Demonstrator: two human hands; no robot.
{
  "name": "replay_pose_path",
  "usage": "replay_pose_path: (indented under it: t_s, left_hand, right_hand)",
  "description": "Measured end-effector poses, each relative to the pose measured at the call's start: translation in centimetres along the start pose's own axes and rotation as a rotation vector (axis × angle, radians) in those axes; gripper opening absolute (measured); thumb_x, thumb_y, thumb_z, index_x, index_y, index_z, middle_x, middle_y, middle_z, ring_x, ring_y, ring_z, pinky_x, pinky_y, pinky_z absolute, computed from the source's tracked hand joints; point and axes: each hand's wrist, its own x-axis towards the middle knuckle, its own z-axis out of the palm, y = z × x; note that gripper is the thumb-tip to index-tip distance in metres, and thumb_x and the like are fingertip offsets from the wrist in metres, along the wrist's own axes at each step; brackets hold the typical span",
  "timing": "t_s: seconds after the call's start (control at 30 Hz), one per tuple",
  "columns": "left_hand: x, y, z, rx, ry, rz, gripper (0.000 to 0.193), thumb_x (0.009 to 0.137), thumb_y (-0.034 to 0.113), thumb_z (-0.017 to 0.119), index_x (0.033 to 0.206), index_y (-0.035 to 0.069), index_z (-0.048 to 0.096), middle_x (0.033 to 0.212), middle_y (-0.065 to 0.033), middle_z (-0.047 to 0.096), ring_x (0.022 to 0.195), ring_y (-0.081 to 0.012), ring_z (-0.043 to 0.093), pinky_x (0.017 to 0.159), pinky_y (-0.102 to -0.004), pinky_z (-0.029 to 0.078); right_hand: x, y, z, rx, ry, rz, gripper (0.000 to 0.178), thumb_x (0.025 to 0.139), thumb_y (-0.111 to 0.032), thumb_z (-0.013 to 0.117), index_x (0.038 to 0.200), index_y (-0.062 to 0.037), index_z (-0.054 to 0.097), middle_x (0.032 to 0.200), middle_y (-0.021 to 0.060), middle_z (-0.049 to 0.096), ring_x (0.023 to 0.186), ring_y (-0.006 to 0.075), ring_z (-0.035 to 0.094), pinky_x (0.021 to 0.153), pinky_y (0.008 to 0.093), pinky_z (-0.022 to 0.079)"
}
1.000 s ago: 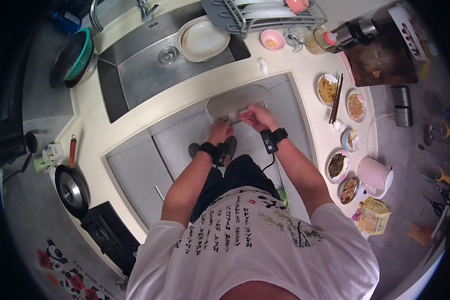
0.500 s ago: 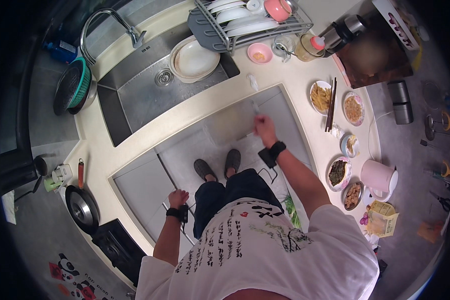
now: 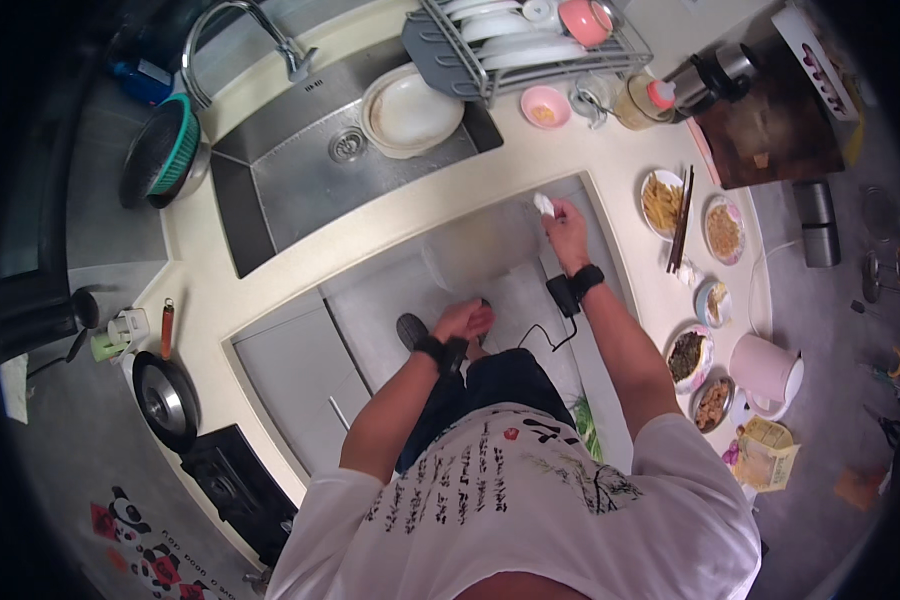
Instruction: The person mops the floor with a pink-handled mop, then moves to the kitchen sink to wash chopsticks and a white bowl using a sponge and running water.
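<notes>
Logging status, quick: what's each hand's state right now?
Left hand: nothing visible in it; open or closed cannot be told.
Right hand: closed on a crumpled white wad.

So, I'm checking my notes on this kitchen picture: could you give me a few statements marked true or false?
1. The right hand holds a white tissue. True.
2. The left hand grips the chopsticks. False: the chopsticks lie over the edge of a plate of yellow food.
3. A pale oval dish sits in the sink. True.
4. The kettle is green. False: it is pink.
</notes>
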Motion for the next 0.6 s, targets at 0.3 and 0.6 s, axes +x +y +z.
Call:
replay_pose_path:
  t_s: [0.3,0.6]
  left_hand:
    - [4.9,-1.2,4.8,-0.365,-0.034,0.114,0.034,0.099,0.025,0.061,0.112,-0.006,0.054,0.111,-0.0165,0.064,0.110,-0.0316,0.061,0.102,-0.0466,0.050]
    - [0.4,1.2,8.6,-0.237,0.095,0.142,0.045,0.093,0.043,0.068,0.106,0.003,0.054,0.099,-0.0087,0.063,0.094,-0.0240,0.063,0.091,-0.0404,0.055]
  right_hand:
    - [-16.1,9.7,-4.2,0.538,0.007,0.970,0.027,0.083,-0.008,0.073,0.107,-0.0061,0.062,0.075,0.0005,0.060,0.057,0.0113,0.058,0.049,0.0252,0.049]
    - [-15.1,9.0,-2.3,0.649,-0.173,0.910,0.035,0.082,-0.011,0.073,0.115,-0.0043,0.062,0.076,0.0035,0.062,0.058,0.0127,0.061,0.050,0.0269,0.050]
